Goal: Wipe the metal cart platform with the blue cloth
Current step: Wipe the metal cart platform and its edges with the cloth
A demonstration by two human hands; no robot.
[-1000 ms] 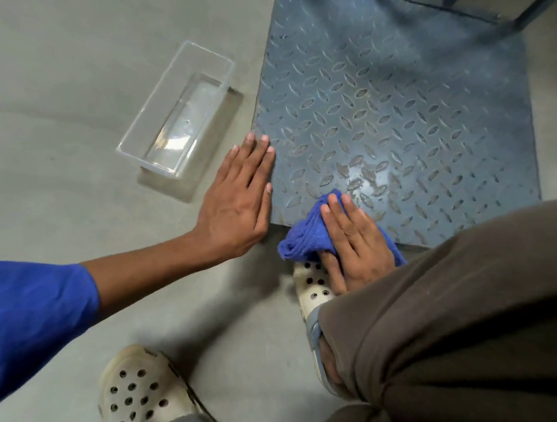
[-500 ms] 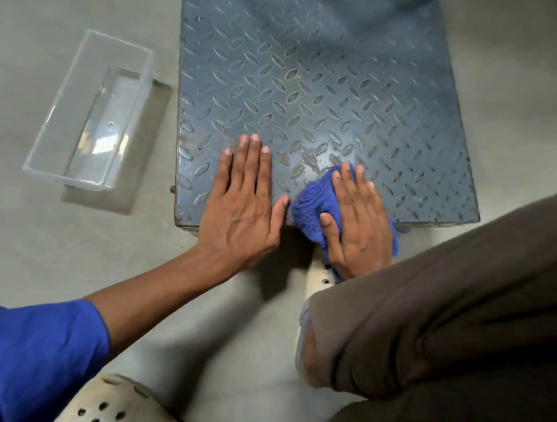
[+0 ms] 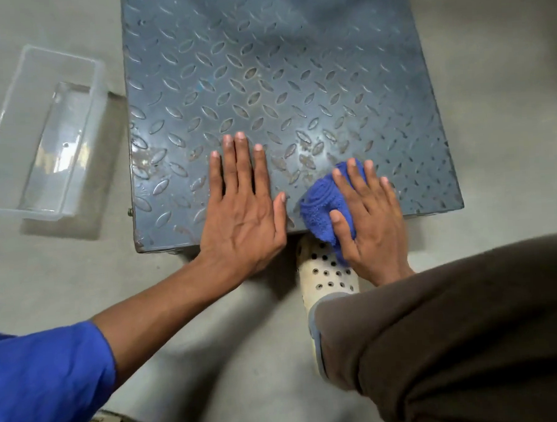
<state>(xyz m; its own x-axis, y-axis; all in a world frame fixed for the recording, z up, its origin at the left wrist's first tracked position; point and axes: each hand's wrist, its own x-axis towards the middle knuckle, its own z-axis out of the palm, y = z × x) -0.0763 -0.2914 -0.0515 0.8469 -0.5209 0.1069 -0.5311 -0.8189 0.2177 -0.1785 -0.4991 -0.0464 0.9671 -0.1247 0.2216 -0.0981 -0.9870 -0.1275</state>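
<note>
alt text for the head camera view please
From above, a person's right hand presses a bunched blue cloth onto the near edge of a grey tread-plate cart platform, the left hand flat on the plate beside it. A clear plastic tub sits on the floor to the left.

**Both hands down on the cart's near edge**

The person crouched over the grey diamond-tread metal cart platform (image 3: 296, 80). Their left hand (image 3: 241, 212) lay flat on its near edge, fingers straight and close together. Just beside it, the right hand (image 3: 371, 225) pressed a bunched blue terry cloth (image 3: 319, 208) against the plate with fingers spread, the cloth spilling over the edge. A perforated cream clog (image 3: 325, 273) showed below that hand. On the grey concrete floor (image 3: 64, 280), left of the platform, sat a clear rectangular plastic tub (image 3: 98, 91).
</note>
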